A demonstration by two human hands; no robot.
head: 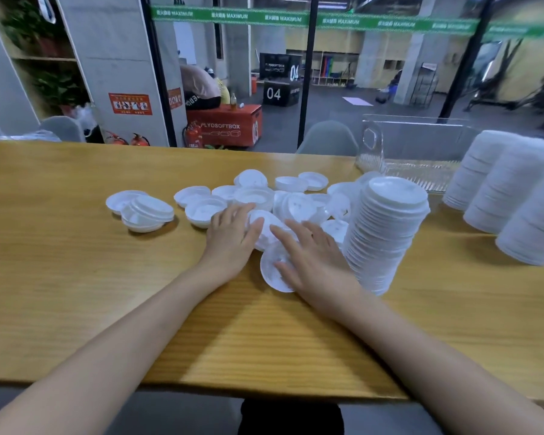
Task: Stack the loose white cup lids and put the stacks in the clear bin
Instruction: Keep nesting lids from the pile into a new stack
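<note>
Several loose white cup lids (255,196) lie scattered across the middle of the wooden table (76,277). My left hand (233,237) lies flat with straight fingers on the near edge of the pile. Beside it, my right hand (308,259) rests with spread fingers on a lid (272,271) lying at the front. A tall stack of lids (383,233) stands just right of my right hand, leaning slightly. The clear bin (415,149) sits at the back right of the table.
Three more tall stacks of lids (512,189) lean at the far right, in front of the bin. A small separate group of lids (142,208) lies to the left. A glass wall and grey chairs (327,139) stand behind the table's far edge.
</note>
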